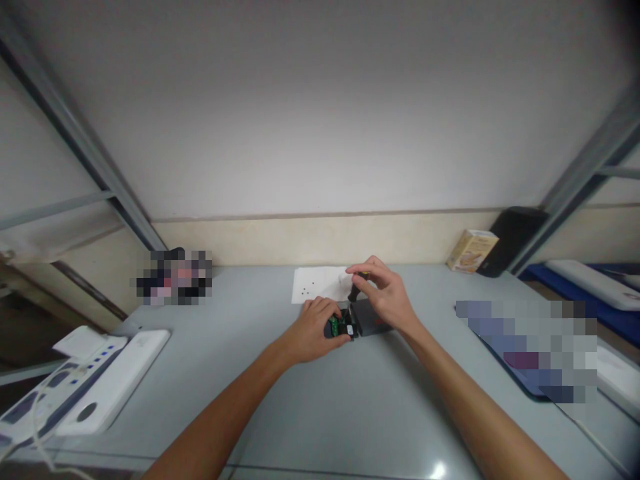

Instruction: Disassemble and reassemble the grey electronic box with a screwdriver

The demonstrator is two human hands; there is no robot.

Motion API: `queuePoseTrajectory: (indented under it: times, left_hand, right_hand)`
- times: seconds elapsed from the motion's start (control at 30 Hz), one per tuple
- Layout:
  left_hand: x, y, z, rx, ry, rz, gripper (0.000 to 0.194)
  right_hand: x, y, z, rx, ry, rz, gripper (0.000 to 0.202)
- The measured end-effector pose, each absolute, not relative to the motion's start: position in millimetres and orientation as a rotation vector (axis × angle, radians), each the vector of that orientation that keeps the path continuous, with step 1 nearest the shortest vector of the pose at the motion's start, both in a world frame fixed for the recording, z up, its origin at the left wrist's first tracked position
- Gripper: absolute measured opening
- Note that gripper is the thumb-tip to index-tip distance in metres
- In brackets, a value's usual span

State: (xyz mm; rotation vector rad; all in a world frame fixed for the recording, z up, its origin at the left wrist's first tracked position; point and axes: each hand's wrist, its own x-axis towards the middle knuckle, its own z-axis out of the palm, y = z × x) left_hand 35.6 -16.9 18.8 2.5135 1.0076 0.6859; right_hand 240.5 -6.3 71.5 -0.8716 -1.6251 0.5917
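Observation:
In the middle of the table, my left hand [315,330] grips a small black device with a green circuit board [335,326] exposed. My right hand [387,297] pinches the dark, yellow-marked handle of a screwdriver [355,289], held upright over the device's right side; whether its tip touches is too small to tell. A dark flat panel [369,319] lies beside the device, partly below my right hand. Behind them is a white sheet of paper [325,278] with several tiny dark screws [306,291] on it. Something small and whitish near the screwdriver is unclear.
On the left of the grey table [225,313] are a white power strip [65,380] with cables and a long white case [115,380]. A yellow box [471,251] and a black speaker-like object [515,237] stand at the back right. Blurred items lie at both sides.

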Motion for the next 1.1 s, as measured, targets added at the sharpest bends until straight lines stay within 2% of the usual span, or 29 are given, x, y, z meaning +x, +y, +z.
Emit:
queuePoseTrajectory:
  times: [0.1,0.2,0.4,0.63,0.83,1.0,1.1]
  left_hand:
    - [36,-16,17,2.489,1.015,0.715,0.033]
    - [36,-16,16,2.467,1.005,0.733,0.034]
    - [36,-16,18,2.456,0.989,0.722,0.032]
    - [35,-15,16,2.472,0.99,0.718,0.034]
    - [34,-15,17,2.485,0.968,0.714,0.035]
    - [35,-15,15,2.494,0.981,0.732,0.035]
    - [35,-16,15,2.495,0.995,0.727,0.034]
  right_hand:
    - [243,-5,70,-0.832,-1.611,0.737,0.027]
    - [242,-6,68,-0.784,-1.587,0.859,0.025]
    - [237,-7,66,-0.795,-1.553,0.694,0.016]
    - [245,-9,65,-0.796,-1.595,0.814,0.03]
    - [240,-10,61,-0.835,-1.522,0.743,0.019]
    - [239,-9,62,-0.783,-1.52,0.896,0.027]
    - [239,-9,60,-0.758,-1.476,0.864,0.021]
